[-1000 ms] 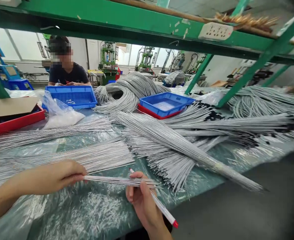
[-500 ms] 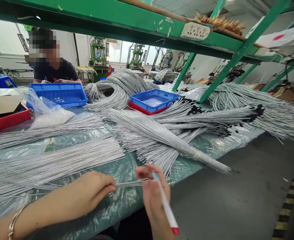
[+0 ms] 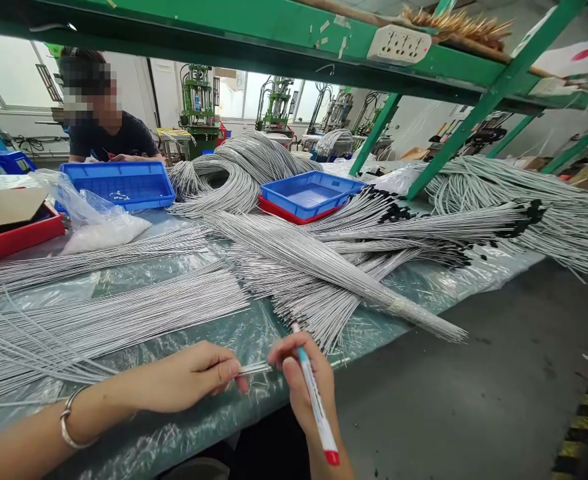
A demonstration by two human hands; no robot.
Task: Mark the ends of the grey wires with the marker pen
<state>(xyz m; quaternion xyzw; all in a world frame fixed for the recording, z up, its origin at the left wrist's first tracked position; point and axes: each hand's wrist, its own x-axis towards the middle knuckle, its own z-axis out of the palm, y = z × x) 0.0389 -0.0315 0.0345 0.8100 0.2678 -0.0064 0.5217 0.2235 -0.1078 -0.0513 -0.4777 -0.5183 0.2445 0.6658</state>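
My left hand (image 3: 187, 379) is closed in a pinch on a small bunch of thin grey wires (image 3: 255, 368) at the near table edge. My right hand (image 3: 301, 383) is closed too: it holds a white pen with a red cap (image 3: 317, 407) and its fingertips touch the free ends of that same bunch. The two hands are almost touching. A wide fan of grey wires (image 3: 124, 317) lies just behind my left hand, and a tied bundle (image 3: 334, 273) runs diagonally to the right.
A person in a dark shirt (image 3: 109, 137) sits across the table behind a blue tray (image 3: 117, 187). A second blue tray (image 3: 309, 193) sits on a red one. A red tray (image 3: 19, 237) is at the left. Green shelf posts (image 3: 449, 143) rise at the right; the floor (image 3: 474, 387) lies beyond.
My hands have drawn closer together, so less of the small wire bunch shows between them. The view has shifted slightly to the right and down.
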